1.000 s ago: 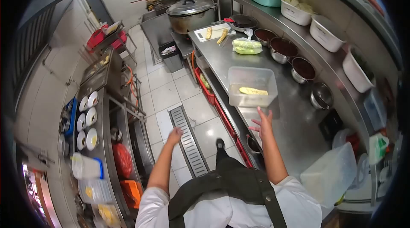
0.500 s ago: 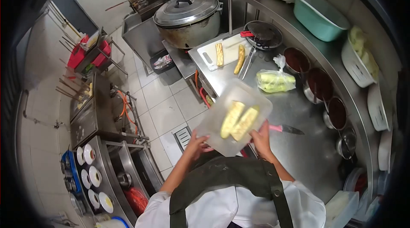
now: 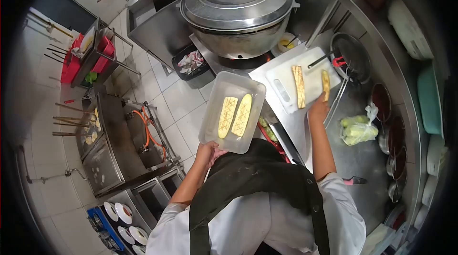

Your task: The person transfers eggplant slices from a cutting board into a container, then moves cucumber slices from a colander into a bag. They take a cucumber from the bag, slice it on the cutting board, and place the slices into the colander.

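My left hand (image 3: 210, 154) grips the near edge of a clear plastic container (image 3: 208, 112), which is tilted toward me. Inside lie two long, pale yellow vegetable halves (image 3: 234, 116) with crosswise scoring on their cut faces. On the white cutting board (image 3: 310, 59), my right hand (image 3: 319, 107) has its fingers closed at the near end of a vegetable half (image 3: 326, 83); the fingertips are partly hidden. Another scored vegetable half (image 3: 298, 85) lies on the board to the left of it. Metal tongs (image 3: 337, 100) rest just right of my right hand.
A large lidded pot (image 3: 238, 11) stands on a burner beyond the board. Right of the board are a lidded pan (image 3: 353, 57), a plastic bag of pale green vegetables (image 3: 358, 128), bowls of red sauce (image 3: 380, 102) and a pink-handled knife (image 3: 354, 180). A bin (image 3: 193, 66) stands below, left of the pot.
My right hand has let go of the container and reached to the vegetable half on the board. The container, now in my left hand alone, appears closer to the board. The view has shifted.
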The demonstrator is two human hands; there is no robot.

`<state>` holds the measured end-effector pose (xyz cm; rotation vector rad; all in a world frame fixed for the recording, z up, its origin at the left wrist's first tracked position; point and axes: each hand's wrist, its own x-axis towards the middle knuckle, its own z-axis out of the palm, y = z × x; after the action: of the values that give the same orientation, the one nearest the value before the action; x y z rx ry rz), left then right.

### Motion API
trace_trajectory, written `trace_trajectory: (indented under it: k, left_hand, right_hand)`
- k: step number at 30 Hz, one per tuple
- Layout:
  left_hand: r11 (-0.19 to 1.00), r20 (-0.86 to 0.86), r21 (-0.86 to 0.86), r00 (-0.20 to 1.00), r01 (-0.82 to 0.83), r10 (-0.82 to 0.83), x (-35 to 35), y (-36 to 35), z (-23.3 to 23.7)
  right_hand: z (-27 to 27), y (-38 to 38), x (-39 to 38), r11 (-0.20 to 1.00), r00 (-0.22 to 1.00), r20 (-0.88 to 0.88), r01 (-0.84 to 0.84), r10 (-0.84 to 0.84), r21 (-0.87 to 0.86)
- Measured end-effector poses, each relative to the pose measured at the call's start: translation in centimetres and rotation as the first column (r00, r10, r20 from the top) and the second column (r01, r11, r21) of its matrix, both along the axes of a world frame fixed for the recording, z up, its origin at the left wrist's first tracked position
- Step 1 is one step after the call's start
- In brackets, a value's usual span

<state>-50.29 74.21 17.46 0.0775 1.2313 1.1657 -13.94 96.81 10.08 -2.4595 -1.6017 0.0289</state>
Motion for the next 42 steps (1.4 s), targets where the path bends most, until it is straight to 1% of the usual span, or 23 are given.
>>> trace_trajectory:
  k: [1, 3, 5, 8, 9, 11, 14, 17, 21, 23, 26, 28, 29, 30, 31, 32, 34, 37, 38, 39, 40, 41, 42]
  left_hand:
    - [1.000, 0.004, -0.025, 1.000, -0.014, 0.014, -0.9, 0.7, 0.4]
    - [0.998, 0.025, -0.063, 1.000, -0.016, 0.018, -2.0, 2.5, 0.5]
    - [0.998, 0.067, -0.067, 0.998, -0.001, 0.006, -3.0, 3.7, -0.3]
    - [0.997, 0.137, -0.071, 0.990, 0.031, -0.021, -3.1, 5.2, -1.0]
    - [0.998, 0.132, -0.043, 0.991, 0.038, -0.032, -3.1, 5.4, -0.8]
    - [0.999, 0.100, -0.017, 0.995, 0.030, -0.028, -3.3, 6.2, -0.1]
    - [0.996, 0.043, -0.082, 0.998, 0.043, -0.039, -2.8, 5.9, -0.2]
    - [0.996, 0.107, -0.081, 0.993, -0.031, 0.039, -2.1, 5.8, 0.3]
    - [0.980, 0.215, -0.199, 0.975, -0.016, 0.060, -1.9, 5.3, -0.7]
    - [0.981, 0.284, -0.193, 0.958, 0.017, 0.039, -2.0, 4.5, -2.0]
    - [0.993, 0.249, -0.114, 0.968, 0.012, 0.017, -2.3, 4.0, -2.4]
    - [0.992, 0.260, -0.113, 0.962, -0.049, 0.077, -2.3, 4.1, -1.2]
    - [0.990, 0.265, -0.117, 0.958, -0.082, 0.111, -2.2, 4.0, -0.6]
    - [0.990, 0.234, -0.118, 0.967, -0.073, 0.099, -2.0, 4.1, -0.6]
    - [0.989, 0.195, -0.122, 0.976, -0.079, 0.102, -2.0, 4.0, -0.7]
    - [0.986, 0.146, -0.129, 0.982, -0.103, 0.122, -2.2, 3.6, -0.8]
    - [0.978, 0.103, -0.174, 0.986, -0.114, 0.133, -2.9, 2.5, -2.1]
    - [0.979, 0.101, -0.171, 0.986, -0.114, 0.132, -2.7, 3.1, 0.1]
    - [0.972, 0.102, -0.204, 0.985, -0.114, 0.137, -2.6, 3.2, 0.6]
    - [0.969, 0.111, -0.229, 0.986, -0.095, 0.123, -2.4, 3.7, 0.5]
    - [0.971, 0.199, -0.232, 0.975, -0.056, 0.104, -3.1, 3.7, -0.8]
    - [0.973, 0.285, -0.232, 0.955, -0.008, 0.076, -3.8, 3.6, -2.3]
    - [0.978, 0.282, -0.204, 0.955, -0.032, 0.090, -3.6, 3.8, -3.0]
  right_hand:
    - [2.3, -0.2, -0.7, 0.995, 0.993, 0.118, 0.013, -0.001, -0.102]
    - [3.3, 0.2, -1.0, 0.980, 0.994, -0.033, 0.096, -0.103, -0.173]
    - [3.8, 0.5, 0.3, 0.973, 0.971, -0.160, 0.151, -0.179, -0.174]
    - [5.0, 0.0, 1.1, 0.987, 0.985, -0.080, 0.149, -0.154, -0.059]
    - [6.2, -0.1, 1.8, 0.979, 0.909, -0.367, 0.170, -0.200, -0.112]
    - [9.3, -1.0, 2.2, 0.969, 0.506, -0.826, 0.125, -0.248, -0.214]
    - [12.7, -3.9, 0.5, 0.977, -0.016, -0.977, -0.027, -0.211, -0.211]
    - [18.2, -6.1, -5.4, 0.970, -0.278, -0.930, -0.111, -0.238, -0.215]
    - [19.5, -7.5, -11.7, 0.924, -0.293, -0.939, -0.378, -0.183, -0.062]
    - [19.6, -7.0, -14.4, 0.794, -0.102, -0.973, -0.599, -0.206, -0.105]
    - [18.5, -6.2, -14.3, 0.763, 0.000, -1.000, -0.646, -0.014, -0.011]
    - [14.7, -3.3, -11.3, 0.800, 0.303, -0.876, -0.583, 0.375, 0.141]
    - [13.5, -1.6, -10.1, 0.882, 0.622, -0.697, -0.470, 0.357, 0.033]
    - [10.1, -0.7, -8.6, 0.940, 0.804, -0.487, -0.303, 0.341, 0.158]
    - [7.8, 0.1, -7.2, 0.974, 0.936, -0.275, -0.224, 0.219, 0.012]
    - [5.3, 0.7, -6.0, 0.980, 0.968, -0.161, -0.199, 0.193, -0.027]
    - [5.8, 0.8, -6.4, 0.970, 0.953, -0.290, -0.143, 0.082, -0.195]
    - [6.0, 0.8, -6.8, 0.963, 0.962, -0.269, -0.115, 0.047, -0.245]
    - [4.8, 0.2, -6.4, 0.976, 0.951, -0.295, -0.147, 0.096, -0.158]
    - [1.9, -0.2, -5.4, 0.974, 0.913, -0.340, -0.203, 0.224, 0.097]
    - [4.2, -0.6, -6.0, 0.986, 0.821, -0.554, -0.168, 0.140, 0.001]
    - [5.6, -1.1, -6.5, 0.982, 0.540, -0.839, -0.109, -0.070, -0.152]
    - [7.8, -1.9, -7.3, 0.969, 0.221, -0.964, -0.161, -0.147, -0.185]
